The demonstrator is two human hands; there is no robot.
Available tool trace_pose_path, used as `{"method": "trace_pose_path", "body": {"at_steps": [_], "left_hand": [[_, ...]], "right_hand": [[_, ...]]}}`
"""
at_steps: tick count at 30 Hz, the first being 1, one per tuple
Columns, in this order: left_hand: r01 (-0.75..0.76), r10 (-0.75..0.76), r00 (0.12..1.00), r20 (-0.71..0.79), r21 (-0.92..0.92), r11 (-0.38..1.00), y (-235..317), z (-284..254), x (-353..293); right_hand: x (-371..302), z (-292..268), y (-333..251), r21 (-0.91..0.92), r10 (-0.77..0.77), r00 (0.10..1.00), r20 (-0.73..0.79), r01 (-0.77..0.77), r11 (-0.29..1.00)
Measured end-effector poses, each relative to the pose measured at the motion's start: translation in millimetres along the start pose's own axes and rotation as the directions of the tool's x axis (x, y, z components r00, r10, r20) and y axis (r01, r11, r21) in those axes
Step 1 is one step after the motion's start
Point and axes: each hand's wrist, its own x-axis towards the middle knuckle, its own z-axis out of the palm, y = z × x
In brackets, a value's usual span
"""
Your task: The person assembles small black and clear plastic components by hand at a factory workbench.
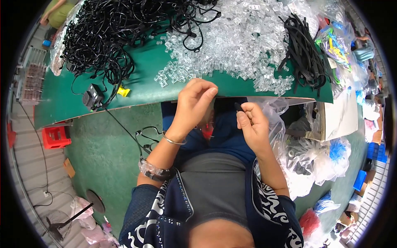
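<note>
Near the table's front edge, my left hand [195, 103] is closed, its thumb and fingertips curled together. Whatever those fingers hold, if anything, is too small or hidden to make out. Over my lap, my right hand [253, 122] pinches a small flat black piece [238, 107] between thumb and forefinger. Just beyond the hands, a big heap of small clear plastic clips [231, 45] spreads over the green table [144, 84]. To its left lies a tangled mass of black cords [99, 37] with small fittings. A bundle of flat black straps [304, 58] rests on the right.
A black box-like device [93, 97] and a yellow spool-shaped piece [123, 91] sit at the table's left front. A black cord runs from there toward a clear band [151, 169] on my left forearm. Plastic bags [297, 161] crowd the right; a red stool [56, 137] stands left.
</note>
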Motion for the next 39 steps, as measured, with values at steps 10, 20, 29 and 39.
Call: {"method": "trace_pose_path", "body": {"at_steps": [10,20,29,39], "left_hand": [[0.573,-0.365,0.808,0.463,-0.761,0.303,20.2,0.6,-24.6],[0.559,-0.391,0.807,0.443,-0.787,0.262,24.0,8.2,-33.2],[0.617,-0.444,0.785,0.431,-0.609,0.499,31.0,3.0,-41.0],[0.616,-0.3,0.786,0.541,-0.634,0.468,20.3,8.5,-41.3]], "right_hand": [[2.0,7.5,-25.7,-0.142,-0.113,0.993,0.026,0.115,0.983],[-1.2,7.7,-25.0,-0.175,-0.153,0.987,0.038,0.158,0.972],[-9.5,1.8,-24.0,-0.143,0.004,0.988,0.154,0.018,0.989],[-7.0,-7.3,-16.9,-0.118,-0.004,0.963,0.27,0.037,0.992]]}}
